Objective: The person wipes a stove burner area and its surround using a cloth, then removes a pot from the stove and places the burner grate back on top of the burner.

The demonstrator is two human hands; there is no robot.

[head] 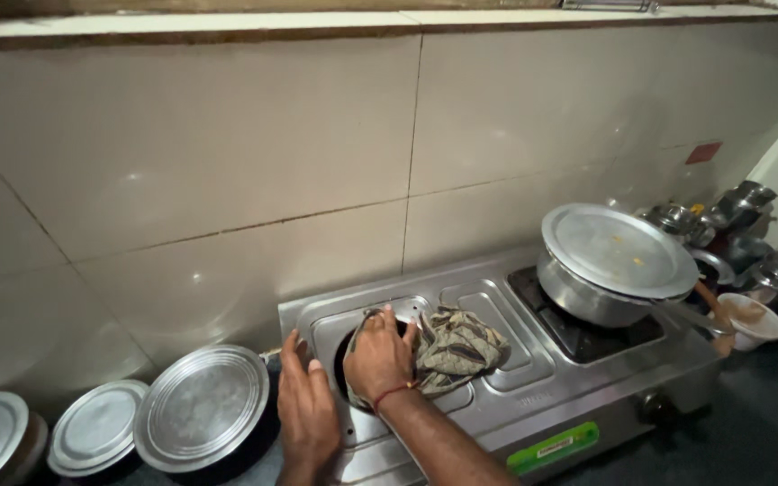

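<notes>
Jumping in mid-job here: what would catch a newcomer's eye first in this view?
Front and centre, the right hand presses a crumpled patterned cloth onto the left burner well of a steel two-burner stove, with the left hand resting flat at the stove's left edge. On the right burner sits a lidded metal pot. Round metal lids line the wall at lower left.

Cloth (455,349) on stove (587,396) between left burner opening (346,364) and covered pot (610,261) on right burner; lids (200,409) left of stove.
</notes>
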